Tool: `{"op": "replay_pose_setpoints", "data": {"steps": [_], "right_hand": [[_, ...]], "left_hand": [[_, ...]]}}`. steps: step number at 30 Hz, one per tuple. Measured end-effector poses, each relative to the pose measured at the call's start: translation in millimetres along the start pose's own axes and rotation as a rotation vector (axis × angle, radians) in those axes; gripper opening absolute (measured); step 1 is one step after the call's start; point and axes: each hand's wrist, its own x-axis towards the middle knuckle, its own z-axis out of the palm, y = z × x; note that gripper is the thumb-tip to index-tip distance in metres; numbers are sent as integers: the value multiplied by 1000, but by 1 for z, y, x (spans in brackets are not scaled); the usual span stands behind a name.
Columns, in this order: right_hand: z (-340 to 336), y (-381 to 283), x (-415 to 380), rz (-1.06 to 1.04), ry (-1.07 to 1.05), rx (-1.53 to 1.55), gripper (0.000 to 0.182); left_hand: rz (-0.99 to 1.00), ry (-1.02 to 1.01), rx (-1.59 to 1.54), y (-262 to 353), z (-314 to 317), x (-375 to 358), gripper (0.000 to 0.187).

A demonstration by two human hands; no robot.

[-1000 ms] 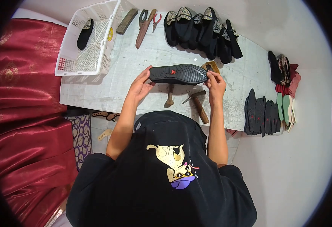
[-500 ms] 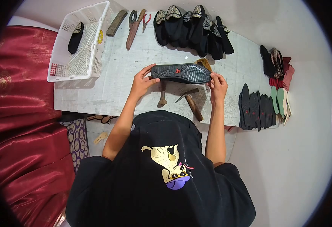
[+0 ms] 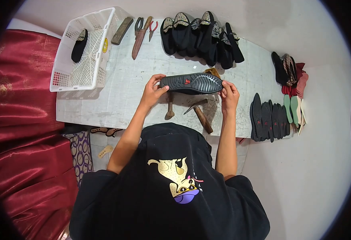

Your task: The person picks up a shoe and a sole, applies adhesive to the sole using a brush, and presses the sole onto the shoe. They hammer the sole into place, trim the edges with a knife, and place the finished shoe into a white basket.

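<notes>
A black shoe [image 3: 191, 83] is held level above the table, its ridged sole with a red mark facing the camera. My left hand [image 3: 153, 93] grips the heel end, thumb on the sole. At the toe end, on the right, my right hand [image 3: 229, 94] pinches the tip. Below the shoe on the table lie a wooden-handled hammer [image 3: 202, 119] and another tool with a rounded end [image 3: 169, 112]. Partly hidden behind the toe is a yellowish-brown block [image 3: 212, 72].
A white basket [image 3: 99, 68] with one black shoe stands at the left. Pliers [image 3: 152, 32] and a sheathed tool [image 3: 140, 42] lie at the back, beside several black shoes [image 3: 205, 40]. Dark soles [image 3: 265, 120] and green insoles [image 3: 291, 106] are at the right.
The camera view has shifted slightly, so the table items appear lower. Both hands still hold the shoe, whose sole has tilted a little.
</notes>
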Motion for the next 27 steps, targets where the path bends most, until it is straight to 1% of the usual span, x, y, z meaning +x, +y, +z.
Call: {"op": "replay_pose_setpoints", "data": {"steps": [2, 3, 5, 6, 8, 9, 11, 12, 14, 15, 17, 19, 21, 23, 24, 26, 27], "right_hand": [[1, -1, -1, 3, -5, 9, 19], [1, 0, -1, 1, -7, 12, 19], [-3, 3, 2, -6, -8, 13, 19], [-4, 4, 2, 3, -23, 15, 19], [-10, 7, 2, 17, -30, 12, 19], [-8, 6, -1, 18, -21, 16, 18], [-2, 2, -3, 13, -16, 25, 18], [0, 1, -5, 12, 3, 4, 18], [1, -2, -9, 12, 23, -18, 17], [2, -3, -11, 8, 32, -12, 17], [0, -4, -8, 3, 38, -6, 16], [-5, -2, -2, -42, -20, -6, 15], [-9, -2, 2, -52, -24, 15, 15], [-10, -1, 5, -62, -29, 37, 15], [-9, -1, 4, -62, -21, 36, 15], [-8, -2, 3, -61, -6, 32, 15], [-3, -5, 0, -58, 32, 15, 15]], "left_hand": [[111, -63, 141, -1, 0, 3, 53], [112, -60, 138, 3, 2, 2, 53], [342, -134, 675, 22, 7, -2, 57], [345, -134, 672, 28, 11, -3, 57], [467, -127, 1064, 37, 23, -9, 56], [462, -131, 1061, 40, 29, -15, 56], [504, -136, 1331, 45, 37, -19, 52], [504, -136, 1332, 44, 38, -18, 52], [487, -121, 1129, 39, 39, -17, 47], [485, -122, 1127, 38, 37, -16, 47], [485, -167, 978, 38, 31, -11, 48], [493, -163, 951, 40, 31, -10, 50], [506, -156, 924, 44, 34, -10, 52], [393, -113, 781, 47, 38, -11, 55], [394, -113, 779, 47, 38, -11, 55], [415, 1, 696, 44, 40, -12, 57], [410, -2, 693, 43, 40, -12, 57]]}}
